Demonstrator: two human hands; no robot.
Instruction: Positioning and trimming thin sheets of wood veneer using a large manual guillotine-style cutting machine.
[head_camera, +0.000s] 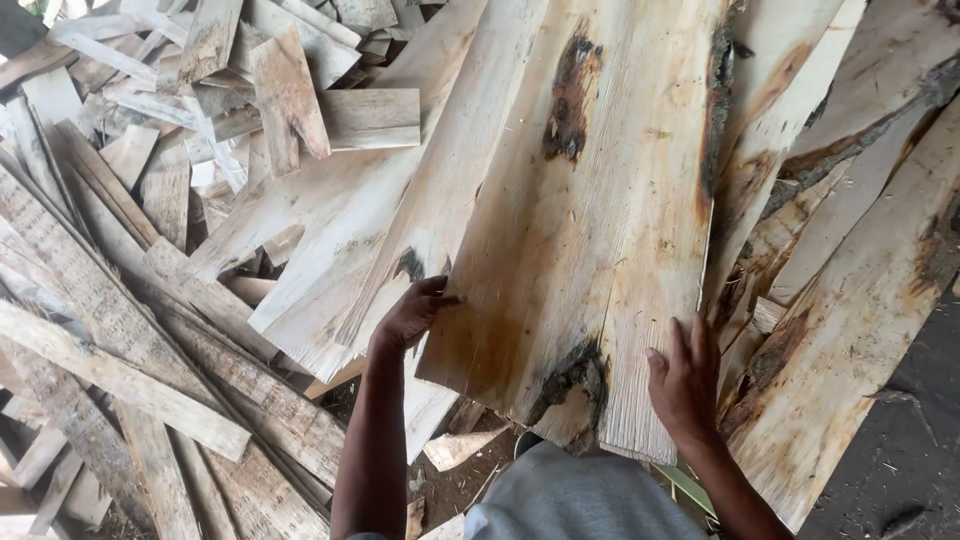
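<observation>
A wide pale wooden plank (580, 230) with dark knots and a rotted notch at its near end lies tilted over a heap of boards, in front of me. My left hand (412, 315) grips its left edge, fingers curled onto the top face. My right hand (686, 385) presses flat on the plank's near right corner, fingers spread upward. A narrower plank (440, 200) lies just under the left edge, beside my left hand.
Loose offcuts and thin slats (150, 200) pile up at the left and far side. Bark-edged slabs (860, 300) lean at the right. Dark ground (900, 470) shows at the lower right. My grey shirt (570, 500) is at the bottom.
</observation>
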